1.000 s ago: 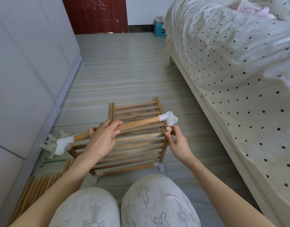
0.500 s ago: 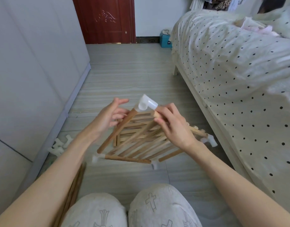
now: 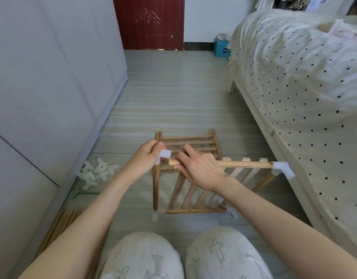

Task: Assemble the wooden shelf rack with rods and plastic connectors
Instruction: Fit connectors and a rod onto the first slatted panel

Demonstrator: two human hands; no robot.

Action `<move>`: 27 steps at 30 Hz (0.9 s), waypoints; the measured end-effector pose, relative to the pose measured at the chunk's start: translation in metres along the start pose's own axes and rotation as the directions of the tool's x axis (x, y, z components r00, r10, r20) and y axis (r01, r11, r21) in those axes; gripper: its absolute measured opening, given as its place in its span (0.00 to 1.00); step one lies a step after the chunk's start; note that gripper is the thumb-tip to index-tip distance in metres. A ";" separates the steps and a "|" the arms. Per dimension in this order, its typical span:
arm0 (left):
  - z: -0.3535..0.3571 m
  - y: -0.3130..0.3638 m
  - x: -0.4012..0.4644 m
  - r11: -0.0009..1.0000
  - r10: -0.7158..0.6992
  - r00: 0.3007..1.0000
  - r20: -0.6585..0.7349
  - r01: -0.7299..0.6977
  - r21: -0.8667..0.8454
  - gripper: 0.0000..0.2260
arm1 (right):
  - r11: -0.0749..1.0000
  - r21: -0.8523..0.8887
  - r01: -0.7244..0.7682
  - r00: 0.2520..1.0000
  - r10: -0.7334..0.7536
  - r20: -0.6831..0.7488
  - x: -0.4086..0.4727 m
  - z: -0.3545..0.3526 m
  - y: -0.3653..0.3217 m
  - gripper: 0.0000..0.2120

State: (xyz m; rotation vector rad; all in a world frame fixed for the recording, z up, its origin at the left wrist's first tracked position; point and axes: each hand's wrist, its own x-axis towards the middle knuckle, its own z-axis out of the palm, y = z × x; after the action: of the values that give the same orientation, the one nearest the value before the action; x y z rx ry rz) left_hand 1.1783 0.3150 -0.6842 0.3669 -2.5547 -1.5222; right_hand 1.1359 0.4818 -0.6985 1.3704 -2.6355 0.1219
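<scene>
Here the right hand (image 3: 201, 168) is gripping the rod (image 3: 244, 164), its long axis running three to nine o'clock; the left hand (image 3: 147, 156) is pinching the connector (image 3: 164, 155) just off the rod's nine-o'clock end, above the shelf rack (image 3: 189, 178) on the floor.

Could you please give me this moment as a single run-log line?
left hand: grips white connector | right hand: grips rod | rod end beside connector, seating unclear | rack on floor
</scene>
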 end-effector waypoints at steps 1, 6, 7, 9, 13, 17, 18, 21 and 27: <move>0.001 -0.011 0.000 1.000 -0.028 0.999 -0.023 0.028 0.002 0.10 | 0.999 -0.043 0.017 0.999 -0.015 0.041 0.005 0.005 -0.002 0.20; 0.009 -0.061 0.006 0.990 -0.138 0.980 -0.145 0.138 -0.011 0.11 | 0.993 -0.105 0.056 0.987 -0.039 0.157 0.029 0.031 -0.016 0.22; 0.009 -0.066 0.008 0.989 -0.144 0.975 -0.168 0.141 -0.032 0.11 | 0.993 -0.104 0.054 0.988 -0.038 0.151 0.032 0.034 -0.016 0.22; 0.008 -0.070 0.013 0.991 -0.134 0.975 -0.178 0.128 -0.046 0.11 | 0.994 -0.093 0.065 0.989 -0.051 0.141 0.038 0.037 -0.014 0.22; 0.005 -0.078 0.012 0.994 -0.105 0.984 -0.145 0.102 -0.029 0.11 | 0.985 -0.001 0.175 0.965 -0.172 0.198 0.039 0.034 -0.001 0.21; 0.005 -0.083 0.003 0.995 -0.094 0.987 -0.127 0.089 -0.042 0.13 | 0.968 -0.064 0.243 0.952 -0.225 0.209 0.034 0.038 0.001 0.20; 0.004 -0.082 0.002 0.995 -0.093 0.988 -0.122 0.088 -0.046 0.13 | 0.966 -0.088 0.243 0.953 -0.221 0.205 0.032 0.040 0.000 0.20; 0.000 -0.083 -0.005 0.995 -0.096 0.993 -0.061 0.094 -0.040 0.12 | 0.970 -0.122 0.211 0.964 -0.185 0.193 0.030 0.044 0.000 0.21; 0.002 -0.088 -0.022 0.996 -0.093 0.996 -0.001 0.093 0.000 0.11 | 0.990 -0.058 0.130 0.984 -0.122 0.127 0.026 0.044 -0.003 0.21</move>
State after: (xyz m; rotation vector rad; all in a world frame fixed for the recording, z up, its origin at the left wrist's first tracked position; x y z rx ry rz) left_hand 1.2107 0.2822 -0.7625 0.4929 -2.5709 -1.5518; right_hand 1.1186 0.4522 -0.7364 1.5640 -2.6141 -0.0680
